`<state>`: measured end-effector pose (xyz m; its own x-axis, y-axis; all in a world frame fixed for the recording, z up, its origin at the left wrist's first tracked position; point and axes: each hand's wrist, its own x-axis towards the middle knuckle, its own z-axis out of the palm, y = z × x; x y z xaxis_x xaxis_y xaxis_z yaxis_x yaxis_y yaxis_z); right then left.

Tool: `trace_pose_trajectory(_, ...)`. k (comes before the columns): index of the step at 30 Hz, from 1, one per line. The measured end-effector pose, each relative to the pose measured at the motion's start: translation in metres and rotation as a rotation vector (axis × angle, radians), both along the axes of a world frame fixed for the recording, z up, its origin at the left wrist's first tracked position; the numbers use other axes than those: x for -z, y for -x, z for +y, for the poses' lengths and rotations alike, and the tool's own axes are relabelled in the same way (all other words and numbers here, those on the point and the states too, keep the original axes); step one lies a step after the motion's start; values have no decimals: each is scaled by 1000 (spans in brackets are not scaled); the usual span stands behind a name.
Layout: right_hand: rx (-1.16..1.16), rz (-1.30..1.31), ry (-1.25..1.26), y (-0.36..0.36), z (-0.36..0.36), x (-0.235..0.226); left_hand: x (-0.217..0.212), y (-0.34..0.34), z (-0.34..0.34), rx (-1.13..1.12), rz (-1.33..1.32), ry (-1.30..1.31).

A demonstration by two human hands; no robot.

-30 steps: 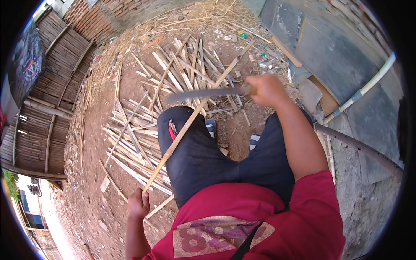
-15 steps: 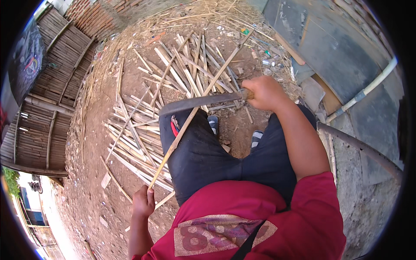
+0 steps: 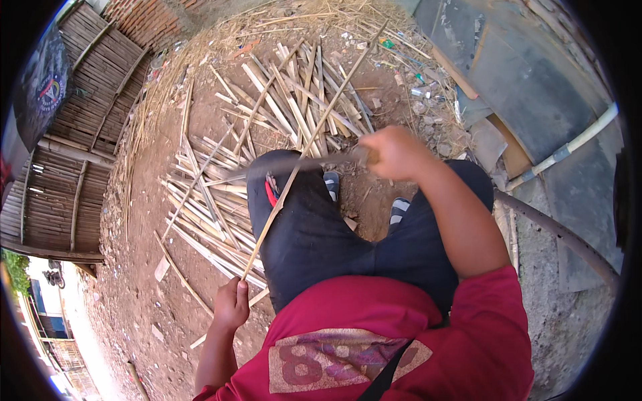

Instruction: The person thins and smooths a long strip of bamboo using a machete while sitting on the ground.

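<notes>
My right hand point(image 3: 394, 154) is closed round the handle of a machete point(image 3: 321, 160), whose long blade points left and is smeared by motion. The blade crosses a long bamboo strip point(image 3: 275, 212) over my left thigh; whether the two touch I cannot tell. Low on the left, my left hand point(image 3: 232, 304) grips the near end of that strip. From there it slants up and away to the right, its far part reaching over a pile of split bamboo strips point(image 3: 294, 100). A second pile of bamboo strips point(image 3: 204, 194) lies on the ground beside my left leg.
A woven bamboo wall point(image 3: 83, 134) rises at left, with a brick wall point(image 3: 137, 27) behind. Large grey sheets point(image 3: 535, 73) lean at the right, near a white pipe point(image 3: 568, 147) and a dark pole point(image 3: 562, 227). Dry straw and litter cover the far ground.
The machete and my right hand have shifted slightly left along the strip. My left hand has moved a little to the right, and the strip's far end has swung upward.
</notes>
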<state>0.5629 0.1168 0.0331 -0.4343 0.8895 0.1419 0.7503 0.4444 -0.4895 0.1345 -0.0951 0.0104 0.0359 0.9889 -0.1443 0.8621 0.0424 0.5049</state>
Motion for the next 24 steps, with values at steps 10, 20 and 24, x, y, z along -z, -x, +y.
trace_pose_trajectory(10,-4,-61,-114,5,-1,-3,3,-5,1,42,-2,-59)
trace_pose_trajectory(20,179,92,33,-9,13,-7,4,-8,1,-5,31,-15)
trace_pose_trajectory(24,-77,-88,-115,12,-3,-9,4,-9,1,-1,-46,13)
